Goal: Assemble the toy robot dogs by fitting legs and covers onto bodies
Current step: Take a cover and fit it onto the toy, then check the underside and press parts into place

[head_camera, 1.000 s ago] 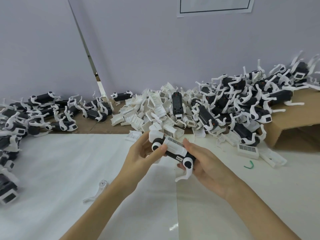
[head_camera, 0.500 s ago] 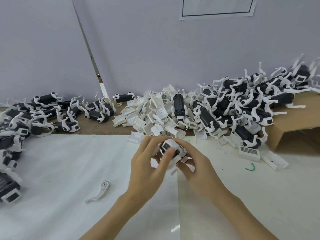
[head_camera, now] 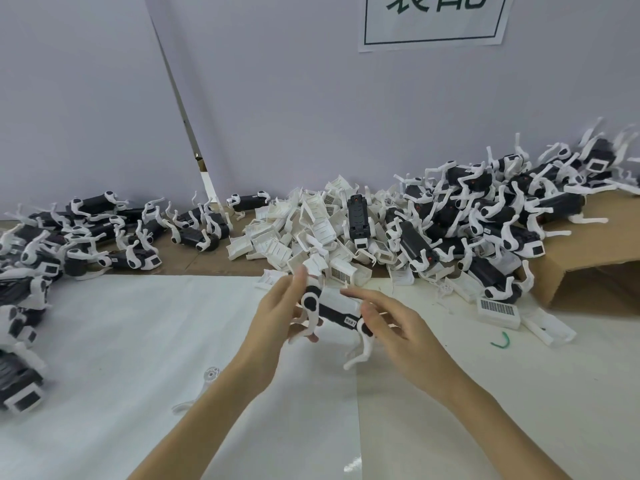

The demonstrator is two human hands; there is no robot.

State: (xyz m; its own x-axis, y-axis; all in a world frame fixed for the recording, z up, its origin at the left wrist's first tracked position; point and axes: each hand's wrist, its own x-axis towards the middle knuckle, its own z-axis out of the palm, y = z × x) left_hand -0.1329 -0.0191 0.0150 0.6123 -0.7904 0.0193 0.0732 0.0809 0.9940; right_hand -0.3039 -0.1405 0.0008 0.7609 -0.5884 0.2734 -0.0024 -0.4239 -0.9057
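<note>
Toy dog [head_camera: 332, 308] held in the air above the white sheet [head_camera: 121, 341], mid-frame, two white legs hanging down. Left hand [head_camera: 277, 317] grips its front end, fingers curled round the front leg, thumb up top. Right hand [head_camera: 391, 323] is at the rear end, fingers spread and mostly straight; whether it actually grips, can't tell. Loose leg [head_camera: 204, 382] on the sheet, near the left forearm. Heap of white covers [head_camera: 311, 233] just behind the hands, along the sheet's far edge. Bare sheet to left and right.
</note>
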